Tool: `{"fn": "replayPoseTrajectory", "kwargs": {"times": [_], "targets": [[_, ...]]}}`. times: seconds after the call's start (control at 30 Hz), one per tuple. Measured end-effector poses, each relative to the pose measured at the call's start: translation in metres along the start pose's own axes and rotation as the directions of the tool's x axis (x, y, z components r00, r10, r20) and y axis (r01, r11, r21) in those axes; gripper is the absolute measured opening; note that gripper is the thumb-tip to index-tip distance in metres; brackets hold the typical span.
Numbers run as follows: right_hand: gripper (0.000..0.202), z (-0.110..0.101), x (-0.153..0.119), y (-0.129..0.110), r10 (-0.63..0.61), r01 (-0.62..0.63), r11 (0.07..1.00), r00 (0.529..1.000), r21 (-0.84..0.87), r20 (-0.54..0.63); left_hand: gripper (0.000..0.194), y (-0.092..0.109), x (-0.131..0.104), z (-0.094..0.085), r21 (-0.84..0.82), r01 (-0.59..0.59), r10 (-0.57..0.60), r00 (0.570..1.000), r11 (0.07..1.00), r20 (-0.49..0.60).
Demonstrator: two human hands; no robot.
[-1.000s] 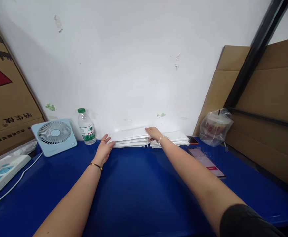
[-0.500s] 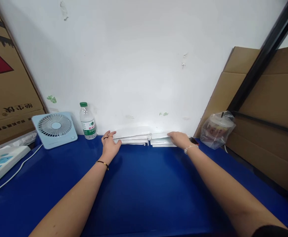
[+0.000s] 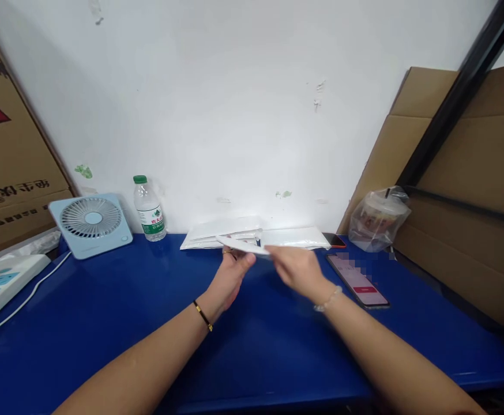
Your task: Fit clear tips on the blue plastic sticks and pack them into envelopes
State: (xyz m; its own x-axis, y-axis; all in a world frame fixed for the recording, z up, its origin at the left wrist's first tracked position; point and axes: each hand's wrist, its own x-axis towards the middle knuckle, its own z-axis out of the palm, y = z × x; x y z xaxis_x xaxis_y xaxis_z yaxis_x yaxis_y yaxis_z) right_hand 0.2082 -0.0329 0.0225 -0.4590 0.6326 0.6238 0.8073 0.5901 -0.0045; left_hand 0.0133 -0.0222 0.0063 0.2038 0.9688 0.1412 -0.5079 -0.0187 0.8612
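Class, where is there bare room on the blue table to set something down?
The table is bare between fan and left forearm, and between left and right forearm. Crowded: along the wall, with bottle, white packets and bagged cup.

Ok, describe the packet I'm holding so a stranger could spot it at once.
On the blue table, find the white packets lying by the wall. Just in front, the left hand and right hand hold the packet. Only this one is in hand, tilted and nearly edge-on.
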Motion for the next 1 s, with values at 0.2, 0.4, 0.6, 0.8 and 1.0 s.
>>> {"fn": "replayPoseTrajectory", "kwargs": {"times": [0.2,0.4,0.6,0.8,1.0], "targets": [[0.07,0.024,-0.005,-0.024,-0.072,0.017,0.969,0.973,0.245,0.219,0.061,0.008,0.015,-0.011,-0.14,-0.132,0.089,0.956,0.981,-0.279],[0.083,0.043,-0.013,0.0,0.123,-0.235,0.94,0.91,0.248,0.396,0.05,0.019,0.02,-0.013,-0.165,-0.25,0.169,0.905,0.954,-0.391],[0.07,0.044,-0.016,0.005,0.13,-0.221,0.949,0.924,0.225,0.359,0.045,0.027,0.023,-0.016,-0.187,-0.298,0.179,0.86,0.936,-0.478],[0.095,0.044,-0.016,0.015,0.116,-0.308,0.853,0.899,0.421,0.423,0.048,0.039,0.018,-0.012,-0.086,-0.363,0.303,0.868,0.928,-0.393],[0.111,0.053,-0.01,0.009,0.165,-0.378,0.781,0.892,0.497,0.42,0.048,0.054,0.011,-0.005,0.021,-0.397,0.384,0.872,0.918,-0.303]]}}
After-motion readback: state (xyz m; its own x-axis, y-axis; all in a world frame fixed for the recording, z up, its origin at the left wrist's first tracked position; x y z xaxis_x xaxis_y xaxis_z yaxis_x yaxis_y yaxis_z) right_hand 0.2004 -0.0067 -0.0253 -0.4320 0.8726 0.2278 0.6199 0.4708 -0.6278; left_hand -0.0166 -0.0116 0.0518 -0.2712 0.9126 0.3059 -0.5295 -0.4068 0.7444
